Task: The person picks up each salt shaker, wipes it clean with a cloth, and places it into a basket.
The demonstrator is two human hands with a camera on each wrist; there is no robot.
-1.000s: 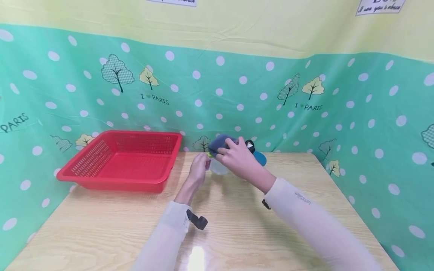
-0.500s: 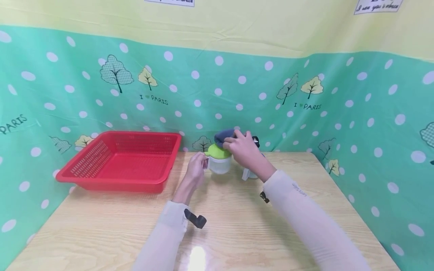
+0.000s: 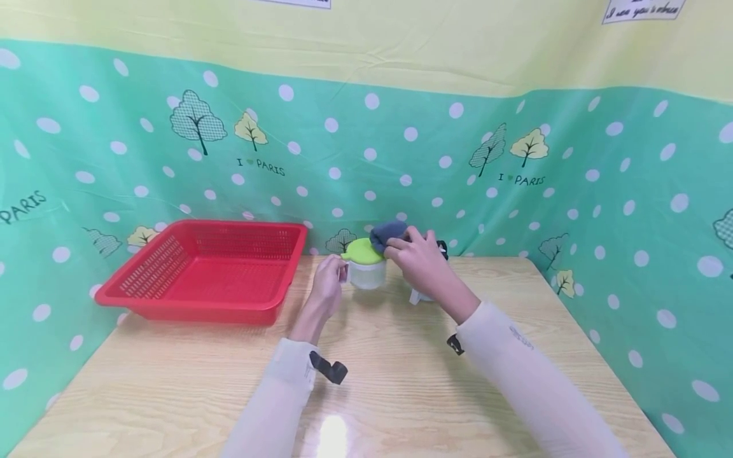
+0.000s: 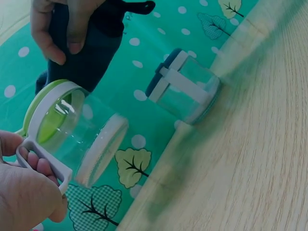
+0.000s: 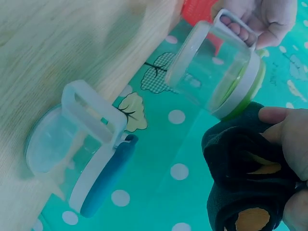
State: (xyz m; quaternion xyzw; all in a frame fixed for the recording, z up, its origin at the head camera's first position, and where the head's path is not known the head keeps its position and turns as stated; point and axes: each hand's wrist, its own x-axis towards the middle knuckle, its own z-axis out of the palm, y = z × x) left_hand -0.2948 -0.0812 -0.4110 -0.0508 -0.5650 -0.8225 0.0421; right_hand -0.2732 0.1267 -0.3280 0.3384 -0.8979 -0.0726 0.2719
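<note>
My left hand (image 3: 328,280) grips the white handle of a clear jar (image 3: 366,277) with a green lid (image 3: 362,249). The jar is held up off the table, as the left wrist view shows. My right hand (image 3: 420,262) pinches a folded dark blue cloth (image 3: 387,236) against the right side of the lid; a black loop (image 4: 142,7) sticks out from the cloth. A second clear jar (image 4: 185,89), with a blue lid (image 5: 106,178) and a white handle (image 5: 94,108), stands on the table to the right. In the head view my right hand mostly hides it.
On the table's left side stands a red plastic basket (image 3: 217,312) with slotted walls. A green dotted curtain (image 3: 309,159) hangs behind and at both sides of the wooden table (image 3: 401,381).
The cloth first covered the green lid and most of the jar; it has slid right, baring both. The jar has shifted slightly left. The second jar's handle has come into view.
</note>
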